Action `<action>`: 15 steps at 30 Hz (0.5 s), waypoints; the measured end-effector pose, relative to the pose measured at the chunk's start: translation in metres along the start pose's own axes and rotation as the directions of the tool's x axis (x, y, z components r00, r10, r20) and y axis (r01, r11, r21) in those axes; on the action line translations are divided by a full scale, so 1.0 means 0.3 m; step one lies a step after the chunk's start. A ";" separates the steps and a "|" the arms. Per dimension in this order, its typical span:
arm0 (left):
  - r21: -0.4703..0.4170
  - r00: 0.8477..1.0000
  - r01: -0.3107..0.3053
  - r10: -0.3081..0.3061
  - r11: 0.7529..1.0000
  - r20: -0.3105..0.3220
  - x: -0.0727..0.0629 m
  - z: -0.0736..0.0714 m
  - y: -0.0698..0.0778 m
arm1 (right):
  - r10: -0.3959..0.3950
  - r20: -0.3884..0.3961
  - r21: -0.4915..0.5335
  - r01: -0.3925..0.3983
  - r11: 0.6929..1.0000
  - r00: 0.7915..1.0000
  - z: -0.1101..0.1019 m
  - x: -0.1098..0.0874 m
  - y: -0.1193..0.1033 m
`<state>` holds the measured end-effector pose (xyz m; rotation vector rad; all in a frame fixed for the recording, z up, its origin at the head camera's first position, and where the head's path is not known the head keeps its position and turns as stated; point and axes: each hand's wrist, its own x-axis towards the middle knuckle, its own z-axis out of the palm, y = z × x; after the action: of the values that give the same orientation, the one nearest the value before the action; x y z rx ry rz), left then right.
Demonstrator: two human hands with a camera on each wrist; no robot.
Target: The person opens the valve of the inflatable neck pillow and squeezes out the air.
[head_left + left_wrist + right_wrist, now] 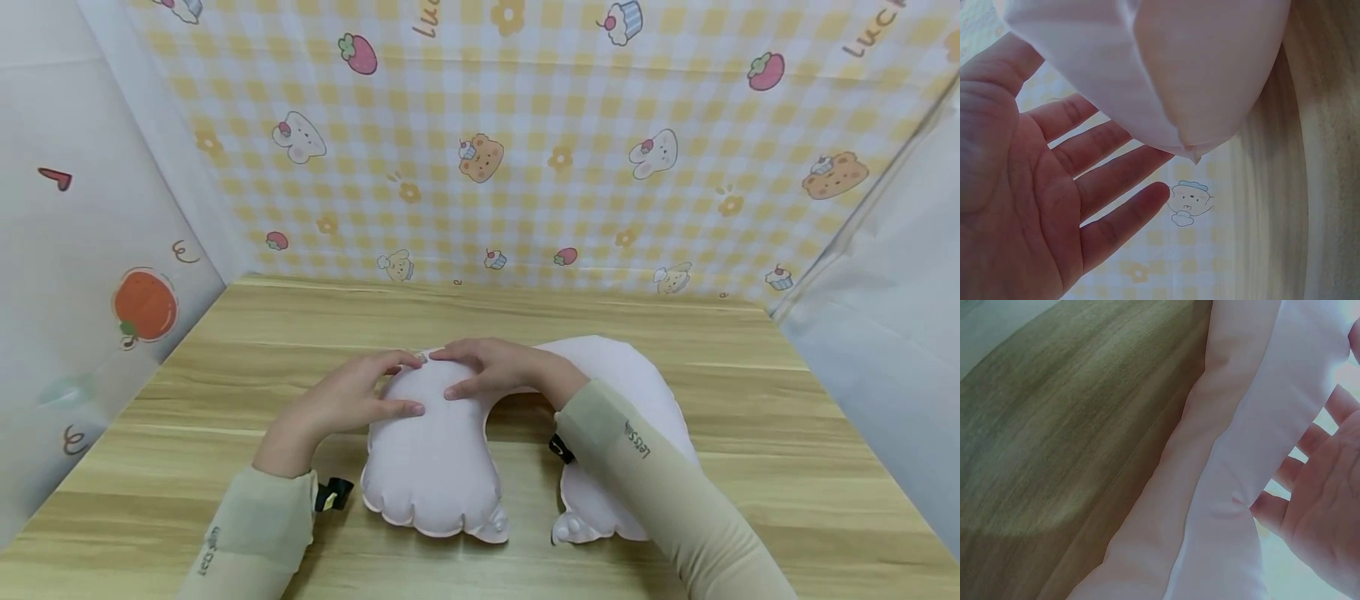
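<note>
A pale pink inflatable neck pillow [435, 467] lies puffed up on the wooden table, its U opening toward me. At the far end of its left arm, a small clear valve [422, 358] shows between the two hands. My left hand [348, 400] rests against the outer left side of that arm, thumb on top; in the left wrist view its fingers [1107, 140] are spread and nearly straight. Reaching across the pillow, my right hand [498, 367] lies over the same arm with fingertips near the valve. The right wrist view shows its fingers [1272, 509] loosely bent along the pillow's side.
The wooden table [750, 433] spreads around the pillow on all sides. Behind it hangs a yellow checked cloth [525, 167] with cartoon prints, and white sheets [67, 250] line both sides. Each wrist carries a small black camera mount [333, 494].
</note>
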<state>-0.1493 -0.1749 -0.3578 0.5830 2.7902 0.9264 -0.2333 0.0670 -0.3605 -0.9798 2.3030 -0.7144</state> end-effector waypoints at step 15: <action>0.004 1.000 0.023 -0.023 1.000 0.013 0.000 0.003 -0.006 | 0.030 -0.005 -0.024 -0.031 0.999 1.000 0.010 0.010 0.013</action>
<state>-0.1498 -0.1756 -0.3595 0.5550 2.7815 0.9100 -0.2350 0.0664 -0.3657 -0.9529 2.3303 -0.6782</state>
